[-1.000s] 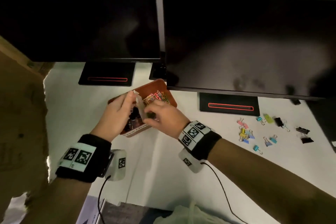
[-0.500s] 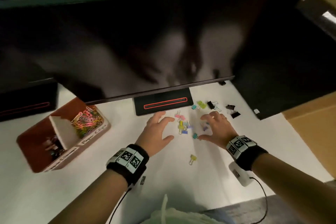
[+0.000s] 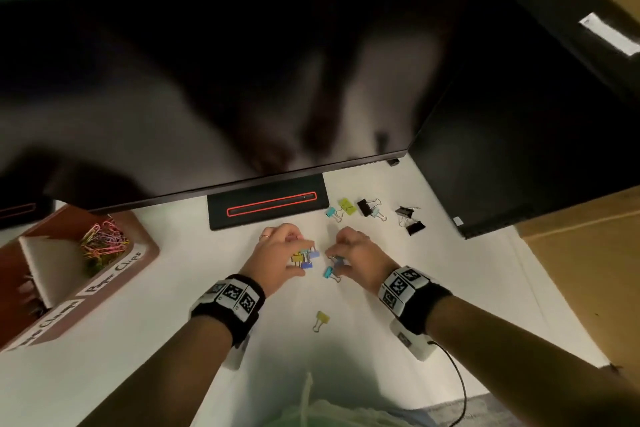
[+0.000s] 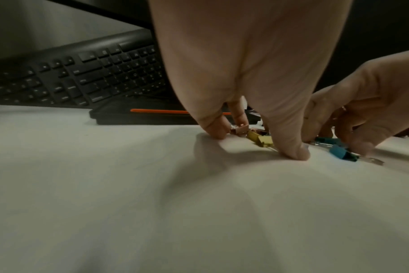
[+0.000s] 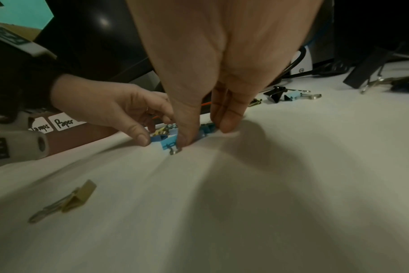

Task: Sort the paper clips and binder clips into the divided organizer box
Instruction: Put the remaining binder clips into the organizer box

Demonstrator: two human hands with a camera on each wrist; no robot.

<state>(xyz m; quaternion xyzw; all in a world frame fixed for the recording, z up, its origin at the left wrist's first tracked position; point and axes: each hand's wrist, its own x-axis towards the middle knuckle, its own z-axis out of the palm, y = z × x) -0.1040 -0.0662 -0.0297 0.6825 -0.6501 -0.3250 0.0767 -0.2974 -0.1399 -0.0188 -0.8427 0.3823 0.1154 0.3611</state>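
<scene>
My left hand (image 3: 298, 255) curls over a small heap of coloured binder clips (image 3: 305, 257) on the white desk, thumb and fingertips touching the surface around them; yellow clips (image 4: 260, 140) lie between them. My right hand (image 3: 337, 260) pinches a blue binder clip (image 5: 207, 129) just to the right. A teal clip (image 3: 328, 272) lies between the hands and a yellow clip (image 3: 321, 318) nearer me. The brown divided organizer box (image 3: 138, 253) stands at far left with coloured paper clips (image 3: 104, 243) in its back compartment.
More binder clips lie behind my hands: a teal one (image 3: 331, 212), a yellow-green one (image 3: 346, 206) and black ones (image 3: 363, 207) (image 3: 415, 227). A monitor base (image 3: 266, 205) with a red line and dark screens overhang the desk's back. A keyboard (image 4: 77, 77) sits left.
My view swung from the organizer box to the loose clips. Both hands left the box, moved right, came down onto the clips, and their spread fingers have curled around them.
</scene>
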